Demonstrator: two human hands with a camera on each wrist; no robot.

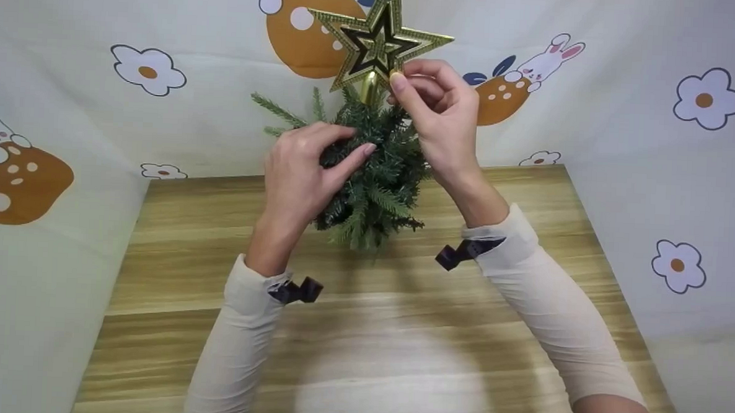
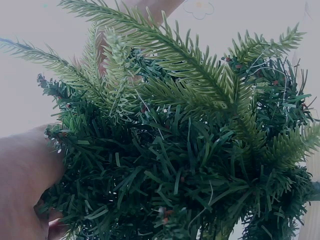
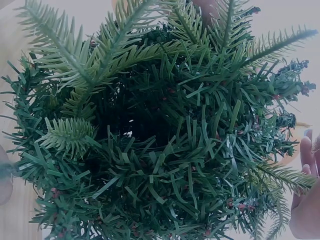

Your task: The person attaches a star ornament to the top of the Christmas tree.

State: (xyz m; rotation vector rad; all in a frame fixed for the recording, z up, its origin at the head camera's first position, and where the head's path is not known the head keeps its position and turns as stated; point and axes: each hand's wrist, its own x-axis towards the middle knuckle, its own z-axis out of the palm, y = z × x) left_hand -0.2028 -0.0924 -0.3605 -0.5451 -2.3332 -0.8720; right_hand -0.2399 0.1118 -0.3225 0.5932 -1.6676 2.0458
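A small artificial Christmas tree [image 1: 374, 194] with dark green needles and lighter sprigs stands upright near the back of the table. On its top sits a gold star topper [image 1: 377, 45] with a shiny tube at its base. My right hand [image 1: 446, 114] pinches the star's lower right point between thumb and fingers. Lower down, my left hand [image 1: 301, 166] holds the upper branches from the left side, thumb and index finger curved round them; its other fingertips are hidden. Dense needles [image 2: 165, 160] fill the left wrist view, and likewise the tree [image 3: 175, 175] in the right wrist view.
The wood-grain table [image 1: 170, 322] carries a bright patch of light near its front. Pale cloth with printed flowers [image 1: 150, 71] and rabbits surrounds it at the back and sides. Small black camera mounts [image 1: 299, 290] sit on both sleeved wrists.
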